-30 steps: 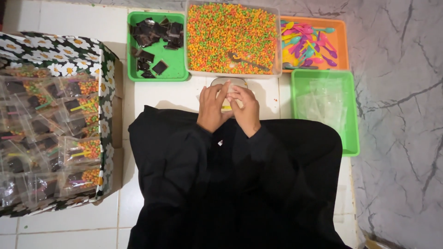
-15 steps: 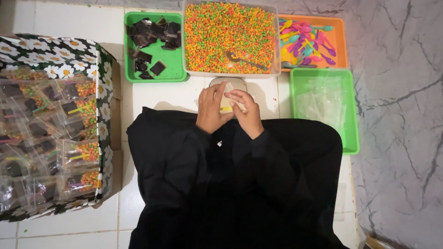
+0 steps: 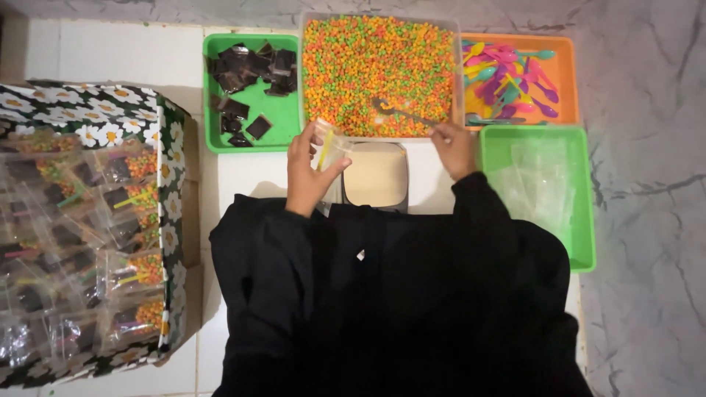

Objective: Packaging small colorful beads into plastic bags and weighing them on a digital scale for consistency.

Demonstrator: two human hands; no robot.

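Left hand [image 3: 307, 173] first: I have it raised just below the green tray of dark squares, fingers curled round a small clear bag [image 3: 332, 147] with a yellow spoon [image 3: 324, 149] standing inside it. Thumb and fingers pinch the bag's lower part; its mouth points up toward the tub.

Right hand [image 3: 454, 149]: closed on the end of a metal scoop [image 3: 403, 114], at the near wall of the clear tub [image 3: 381, 73]. Scoop's bowl lies in the orange and green cereal bits [image 3: 368, 59] that fill the tub.

Between the two hands, on the white tile floor: a small scale with a beige platform [image 3: 376, 175], touching neither hand.

Outward, far row, left to right:
- green tray [image 3: 254, 140], dark square packets [image 3: 250, 66] scattered mostly at its far end
- the clear tub
- orange tray [image 3: 562, 73] with a heap of coloured plastic spoons [image 3: 507, 73], pink, teal, yellow

Just right of my right hand: second green tray [image 3: 581, 220] holding a flat stack of empty clear bags [image 3: 540, 184].

Well off to the left: open box with a daisy print [image 3: 110, 110], packed with filled clear bags [image 3: 110, 242].

Black sleeves [image 3: 382, 294] fill the lower middle of the view.
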